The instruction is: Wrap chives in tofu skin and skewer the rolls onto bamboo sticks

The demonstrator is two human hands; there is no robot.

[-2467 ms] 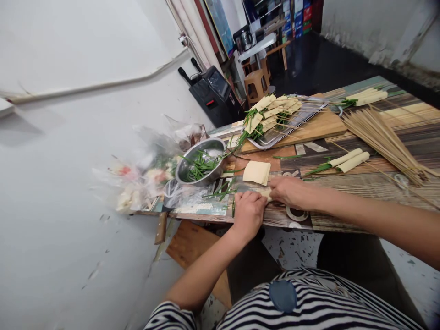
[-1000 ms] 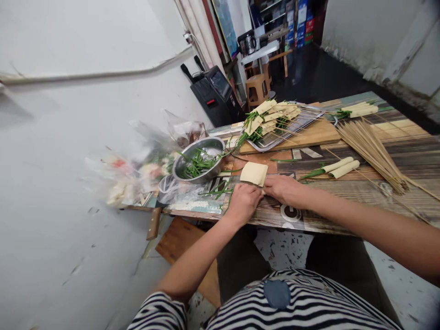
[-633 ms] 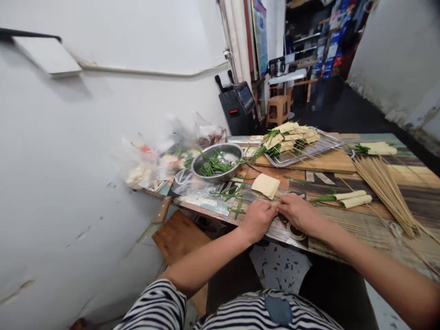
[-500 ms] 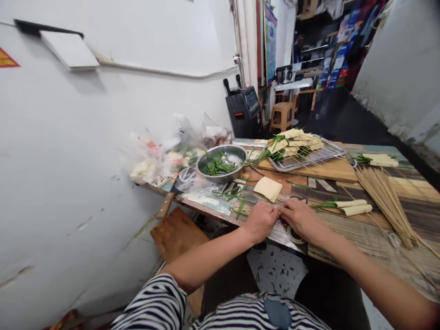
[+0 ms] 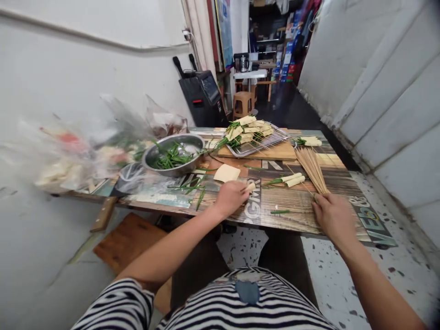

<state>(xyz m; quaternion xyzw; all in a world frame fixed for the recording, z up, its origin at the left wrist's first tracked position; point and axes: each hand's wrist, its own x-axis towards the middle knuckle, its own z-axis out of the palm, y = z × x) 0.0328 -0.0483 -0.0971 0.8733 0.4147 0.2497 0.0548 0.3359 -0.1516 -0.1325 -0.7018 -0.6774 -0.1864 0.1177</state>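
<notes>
My left hand [image 5: 232, 198] is closed around a pale rolled tofu sheet [image 5: 251, 187], whose end sticks out past the fingers. Just beyond it lies a small stack of square tofu sheets [image 5: 227, 173]. At the right, my right hand [image 5: 333, 215] has its fingers closed at the near ends of a fanned bundle of bamboo skewers [image 5: 311, 167]; how many it pinches is hidden. Between the hands are two tofu rolls with green chives [image 5: 294, 179] inside, and a short piece of chive [image 5: 280, 211] nearer the table edge.
Skewered rolls are heaped on a metal tray [image 5: 280, 134] over a wooden board [image 5: 290, 152]. A steel bowl [image 5: 147, 160] holds cut chives. Plastic bags [image 5: 65, 156] and a knife handle [image 5: 105, 214] are on the left. More rolls [image 5: 311, 141] lie at the far right.
My hands were together at the table's near edge. The right has moved away to the skewers, while the left keeps the roll. The view has turned right.
</notes>
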